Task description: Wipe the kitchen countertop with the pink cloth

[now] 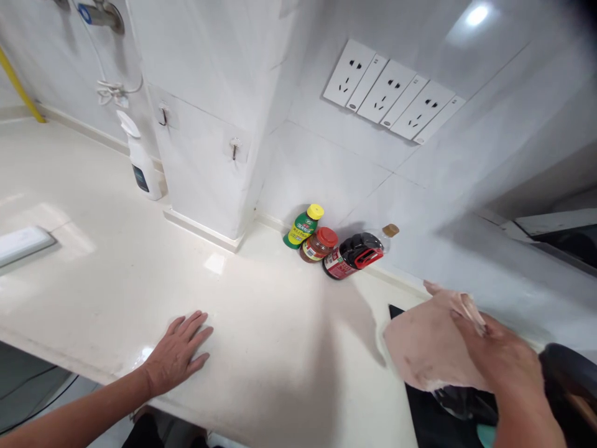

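Note:
My left hand [176, 353] lies flat on the white countertop [261, 348], fingers spread, holding nothing. At the right, my right hand [506, 358] grips a pink cloth [431, 342] by a bunched upper part. The cloth hangs down over the edge of a black stove top [426, 414]. Against the wall stand a green bottle with a yellow cap [302, 229], a jar with a red lid [318, 246] and a dark sauce bottle with a red handle [352, 255]. Neither hand touches them.
A white spray bottle [142, 165] stands by the wall pillar [205, 186]. A white flat box [23, 244] lies at the far left. Dark cookware [569, 367] sits right of my right hand. Wall sockets [392, 93] are above the bottles.

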Available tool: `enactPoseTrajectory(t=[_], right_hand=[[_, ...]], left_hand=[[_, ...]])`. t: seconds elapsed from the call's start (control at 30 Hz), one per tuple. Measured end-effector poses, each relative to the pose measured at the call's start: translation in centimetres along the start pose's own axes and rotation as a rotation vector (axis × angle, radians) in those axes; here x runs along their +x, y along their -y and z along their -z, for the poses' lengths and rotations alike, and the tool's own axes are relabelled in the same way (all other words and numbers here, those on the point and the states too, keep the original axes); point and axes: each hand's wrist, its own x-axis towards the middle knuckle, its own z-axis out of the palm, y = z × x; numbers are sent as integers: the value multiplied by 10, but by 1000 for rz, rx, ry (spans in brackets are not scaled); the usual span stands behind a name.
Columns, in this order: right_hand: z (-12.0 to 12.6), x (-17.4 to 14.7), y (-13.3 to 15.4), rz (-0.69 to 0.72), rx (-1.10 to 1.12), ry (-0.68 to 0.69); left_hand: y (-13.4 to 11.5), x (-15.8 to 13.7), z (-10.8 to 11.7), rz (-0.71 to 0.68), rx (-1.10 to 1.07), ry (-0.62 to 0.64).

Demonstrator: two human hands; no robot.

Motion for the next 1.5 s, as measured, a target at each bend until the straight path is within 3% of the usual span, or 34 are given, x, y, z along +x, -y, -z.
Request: enactPoseTrajectory(t=[0.1, 0.17, 0.33, 0.47, 0.53, 0.63, 0.83, 0.93, 0.97, 1.03, 1.17, 1.3, 1.4, 1.5], right_hand=[[-25, -68, 37, 121, -49, 187], [-65, -127, 60, 264, 73, 293], [-166, -272, 107, 413, 347, 589], [-187, -334, 140, 470, 457, 744], [-184, -335, 148, 449, 538, 778], [-175, -303, 140, 327, 584, 752], [-148, -199, 65, 167, 277, 468], [-145, -180, 29, 150, 54, 244], [-149, -181, 23, 158, -1, 206], [-163, -193, 24, 171, -40, 261], [-205, -239, 70, 240, -164, 470], [-226, -284, 99, 437, -243, 367], [-216, -312, 70, 638, -126, 342], [-199, -328, 6, 706, -101, 292]], left_hand=[[0, 1, 1, -6, 13, 9], [-1, 1, 2, -11, 30, 16], [0, 3, 3, -30, 53, 29], [0, 3, 4, -23, 55, 51], [1, 3, 4, -14, 44, 55], [0, 3, 4, -6, 31, 63], [-1, 5, 5, -20, 46, 44], [0, 4, 5, -7, 28, 47], [0, 4, 4, -4, 23, 48], [1, 3, 4, -7, 20, 48], [4, 2, 3, -31, 56, 41], [8, 2, 0, -44, 62, 31], [10, 2, -3, -58, 65, 19], [11, 3, -4, -66, 71, 16]])
